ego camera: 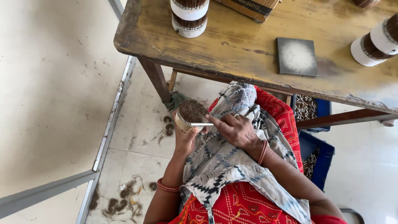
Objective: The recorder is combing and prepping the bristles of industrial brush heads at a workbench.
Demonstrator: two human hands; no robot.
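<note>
Right hand (pixel 235 129) flat; blade (pixel 202 124) pinched

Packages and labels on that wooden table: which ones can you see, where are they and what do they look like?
Cardboard box: top edge of the table, brown, with a dark printed label strip.
Banded bundle: top left of the table, round, dark sticks wrapped in white bands.
Second banded bundle: right edge, lying tilted, the same white bands.
No screens or signs show.
</note>
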